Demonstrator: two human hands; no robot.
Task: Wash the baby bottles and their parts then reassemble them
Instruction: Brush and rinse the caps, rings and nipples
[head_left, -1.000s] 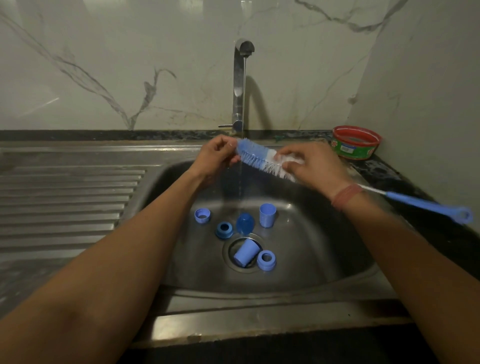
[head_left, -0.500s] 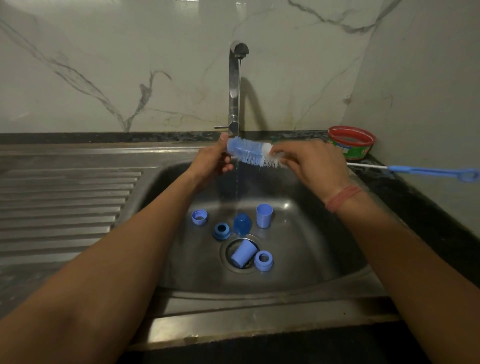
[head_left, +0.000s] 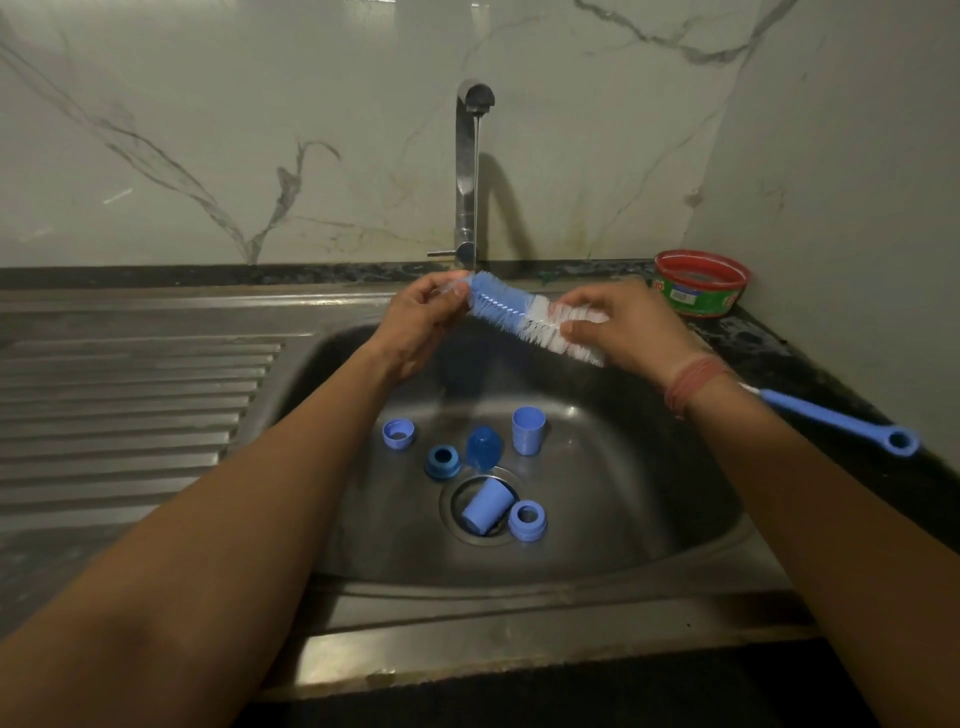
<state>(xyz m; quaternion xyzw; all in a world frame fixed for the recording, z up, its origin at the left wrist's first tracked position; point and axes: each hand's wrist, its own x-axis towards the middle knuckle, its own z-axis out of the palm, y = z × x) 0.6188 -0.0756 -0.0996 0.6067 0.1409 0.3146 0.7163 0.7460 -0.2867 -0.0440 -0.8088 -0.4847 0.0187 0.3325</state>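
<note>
Brush (head_left: 524, 314) handle has dropped. Your left hand (head_left: 421, 325) pinches its tip, right hand (head_left: 618, 330) grips bristles; slipping, it hits the cups (head_left: 528, 430).

Both your forearms reach forward. Your left hand (head_left: 421, 322) pinches with curled fingertips; your right hand (head_left: 623, 325) grips with fingers and thumb curled.

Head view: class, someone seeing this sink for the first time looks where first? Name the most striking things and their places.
The eye goes first to the blue and white bottle brush held across the sink, under the tap: the left hand pinches its tip and the right hand grips its bristles. Next come the blue bottle parts scattered around the drain below. At the back right corner stands a red tub.
</note>
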